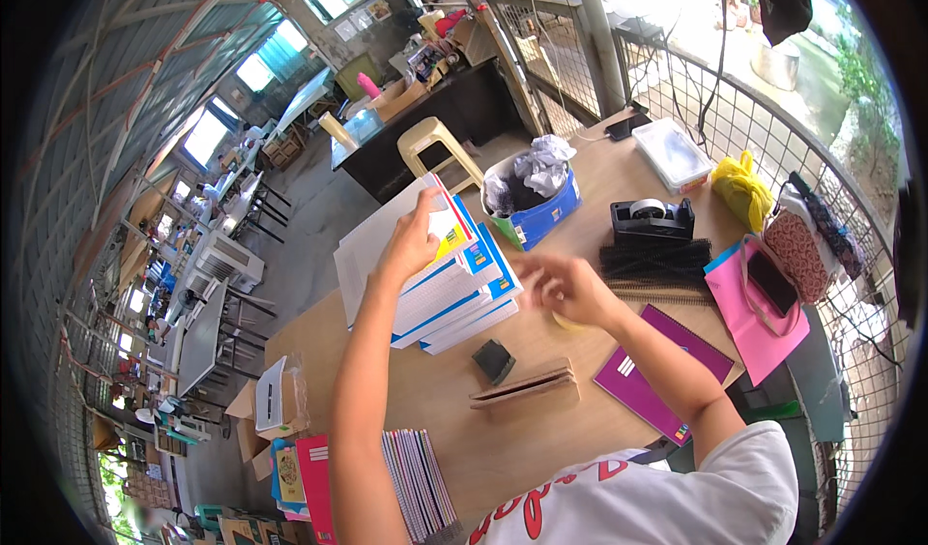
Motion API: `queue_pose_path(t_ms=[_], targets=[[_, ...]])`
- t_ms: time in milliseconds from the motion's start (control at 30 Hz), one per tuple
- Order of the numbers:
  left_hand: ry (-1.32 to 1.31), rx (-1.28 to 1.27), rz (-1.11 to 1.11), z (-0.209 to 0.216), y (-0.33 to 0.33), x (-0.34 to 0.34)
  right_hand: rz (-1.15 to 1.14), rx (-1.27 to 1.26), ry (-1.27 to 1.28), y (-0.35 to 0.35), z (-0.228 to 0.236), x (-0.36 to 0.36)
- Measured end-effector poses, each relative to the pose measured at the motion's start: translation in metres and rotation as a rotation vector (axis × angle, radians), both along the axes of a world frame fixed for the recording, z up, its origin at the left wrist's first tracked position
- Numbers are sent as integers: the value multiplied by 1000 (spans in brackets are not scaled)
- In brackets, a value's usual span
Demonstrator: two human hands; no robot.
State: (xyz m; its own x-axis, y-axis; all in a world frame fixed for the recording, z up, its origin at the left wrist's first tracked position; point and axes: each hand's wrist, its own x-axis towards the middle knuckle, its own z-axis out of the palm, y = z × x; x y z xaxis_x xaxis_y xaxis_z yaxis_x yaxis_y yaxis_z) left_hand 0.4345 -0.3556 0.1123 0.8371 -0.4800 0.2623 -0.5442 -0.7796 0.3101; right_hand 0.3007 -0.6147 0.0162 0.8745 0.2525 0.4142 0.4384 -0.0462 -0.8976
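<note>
A tall stack of white printed sheets with blue, red and yellow cover edges (454, 303) stands on the table, its layers offset from each other. My left hand (414, 240) is on top of it, index finger stretched toward the far corner and the other fingers bent. Just right of the stack, my right hand (563, 289) is somewhat blurred, its fingers apart and nothing visible in them. Partly hidden under that hand is a yellowish ring, perhaps a tape roll (572, 324). A small dark block (494, 361) lies nearer me, by a brown slotted wooden piece (525, 385).
Beyond the stack stands a blue box of crumpled paper (548, 218). To the right are a tape dispenser (653, 220), black binding coils (655, 258), a purple notebook (661, 371) and a pink folder (764, 327). Spiral notebooks (418, 482) are piled at the near left.
</note>
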Motion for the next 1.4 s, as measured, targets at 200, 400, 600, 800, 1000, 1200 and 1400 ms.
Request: queue_pose_path(t_ms=[200,400,600,800,1000,1200,1400], targets=[[-100,-372,207,-7,22,-29,228,246,737,75,68,160],[-382,-386,-28,-33,0,-33,386,238,784,116,68,243],[-861,-559,465,-34,110,-104,412,437,303,117,114,135],[82,-1370,239,-83,122,-162,143,37,-135,60,101,25],[262,-1370,365,-237,151,-232,117,-192,144,93,-4,-48],[243,-1593,355,-304,183,-246,222,-301,56,134,-47,-57],[338,-1484,377,-351,183,-254,260,-368,17,121,-77,-54]])
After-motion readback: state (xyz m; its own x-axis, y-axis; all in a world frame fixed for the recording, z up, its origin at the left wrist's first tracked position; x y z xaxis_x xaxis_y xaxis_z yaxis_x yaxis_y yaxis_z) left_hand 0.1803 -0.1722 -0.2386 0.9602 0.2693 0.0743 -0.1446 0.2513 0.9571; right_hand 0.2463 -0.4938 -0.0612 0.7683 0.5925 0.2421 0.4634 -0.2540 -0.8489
